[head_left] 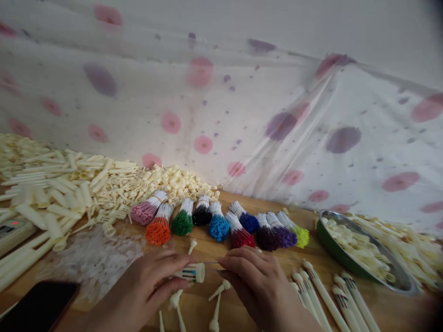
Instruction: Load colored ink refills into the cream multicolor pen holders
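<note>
My left hand [161, 279] is closed around a cream slotted pen barrel part [199, 272] with blue, red and dark strips showing in its slots. The part's round open end faces right. My right hand [254, 281] pinches thin pen refills [212, 263] that run between the hand and that open end; how far they reach inside is hidden. Small cream pen tips [214, 318] lie on the wood below and between my hands. Just beyond them stand bundles of colour-ended refills, among them orange [158, 233], green [182, 222], light blue [218, 227] and red [242, 236].
Cream pen parts [100, 184] are heaped at the left and back. Clear small plastic pieces [98, 258] and a dark phone [41, 304] lie on the left. At right are assembled pens [325, 293] and a green bowl [346, 260] of cream rings. A spotted sheet [221, 106] hangs behind.
</note>
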